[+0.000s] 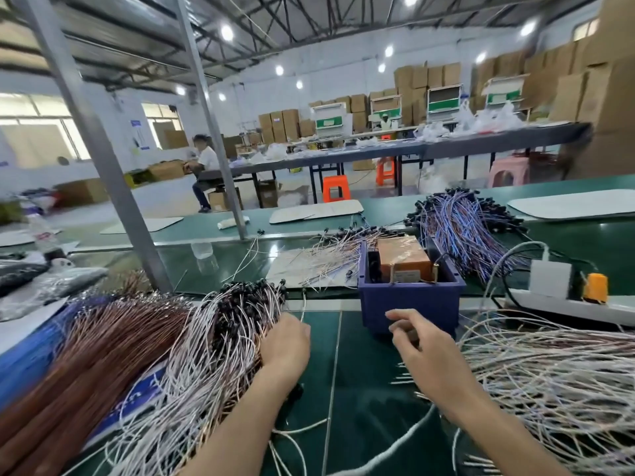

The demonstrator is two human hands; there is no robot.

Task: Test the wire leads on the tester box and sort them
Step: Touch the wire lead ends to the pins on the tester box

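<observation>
Mid-job, by my reading. Left hand (287, 341) digs into leads (220, 338) at the desk's (360, 389) left edge, fingers curled among them, seemingly pinching one. Right hand (417, 341) is loosely curled before the tester box (409, 300), mid-desk; whether it grips anything is unclear. Heap (549, 379) at the right edge looks sorted. Much remains.

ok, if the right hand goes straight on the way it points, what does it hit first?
Probably the near wall of the blue tester box, just ahead of the right hand; the gap is hard to judge.
</observation>
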